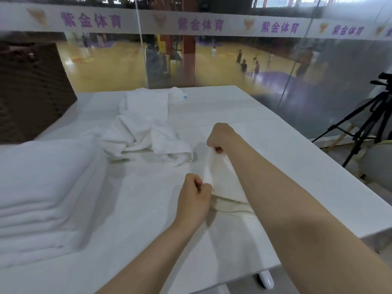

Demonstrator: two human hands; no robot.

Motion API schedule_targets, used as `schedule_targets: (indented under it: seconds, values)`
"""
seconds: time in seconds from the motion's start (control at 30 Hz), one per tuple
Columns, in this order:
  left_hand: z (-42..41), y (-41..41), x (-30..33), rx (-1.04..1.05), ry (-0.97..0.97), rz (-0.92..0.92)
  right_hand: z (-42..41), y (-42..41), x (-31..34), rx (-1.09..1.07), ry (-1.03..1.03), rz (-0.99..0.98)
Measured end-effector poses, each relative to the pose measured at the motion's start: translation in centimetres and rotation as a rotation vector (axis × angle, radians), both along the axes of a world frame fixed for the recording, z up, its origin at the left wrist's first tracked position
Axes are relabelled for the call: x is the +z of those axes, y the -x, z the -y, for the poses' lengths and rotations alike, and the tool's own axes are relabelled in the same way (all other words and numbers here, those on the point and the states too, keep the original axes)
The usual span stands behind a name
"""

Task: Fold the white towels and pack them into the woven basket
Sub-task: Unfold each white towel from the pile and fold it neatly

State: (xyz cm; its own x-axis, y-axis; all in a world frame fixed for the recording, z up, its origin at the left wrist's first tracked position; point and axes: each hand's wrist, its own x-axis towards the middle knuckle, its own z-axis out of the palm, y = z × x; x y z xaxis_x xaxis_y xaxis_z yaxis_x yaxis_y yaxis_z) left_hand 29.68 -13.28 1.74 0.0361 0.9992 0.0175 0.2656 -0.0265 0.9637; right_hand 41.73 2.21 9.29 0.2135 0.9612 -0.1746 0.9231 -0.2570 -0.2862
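A white towel (220,183) lies on the white table (286,149) in front of me, one edge lifted off the surface. My left hand (194,198) pinches the near end of that raised edge. My right hand (220,136) grips its far end, so the edge runs taut between both fists. A stack of folded white towels (42,194) sits at the left. Several loose, crumpled white towels (146,126) lie in a heap at the table's middle back. The dark woven basket (31,90) stands at the far left, only its side showing.
A glass wall (318,66) rises just behind the table, with a sports court and people beyond it. A black tripod (364,122) stands on the floor to the right. The table's right edge drops off near my right arm.
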Motion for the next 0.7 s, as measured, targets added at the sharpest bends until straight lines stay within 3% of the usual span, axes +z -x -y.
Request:
schedule_targets:
  seconds: [0.13, 0.27, 0.33, 0.4, 0.47, 0.53, 0.7]
  values:
    - [-0.2, 1.0, -0.4, -0.051, -0.128, -0.191, -0.1, 0.1, -1.7, 0.023, 0.015, -0.044]
    - [-0.8, 1.4, -0.5, -0.093, -0.17, -0.352, 0.2, -1.4, -2.1, 0.038, 0.033, -0.261]
    - [-1.1, 1.5, -0.4, -0.104, -0.167, -0.433, 0.5, -2.6, -1.8, 0.078, 0.046, -0.459]
    - [-1.3, 1.6, 0.0, -0.143, -0.159, -0.508, 1.2, -4.3, -1.7, 0.11, -0.062, -0.574]
    - [-1.5, 1.6, 0.5, -0.229, -0.18, -0.616, 1.9, -6.6, -2.1, 0.12, -0.279, -0.444]
    - [-2.1, 1.2, 1.5, -0.333, -0.2, -0.706, 2.5, -9.1, -2.8, 0.108, -0.371, -0.288]
    - [-4.5, -2.0, 3.0, -0.45, -0.331, -0.723, 4.2, -12.0, -4.6, 0.15, -0.183, -0.173]
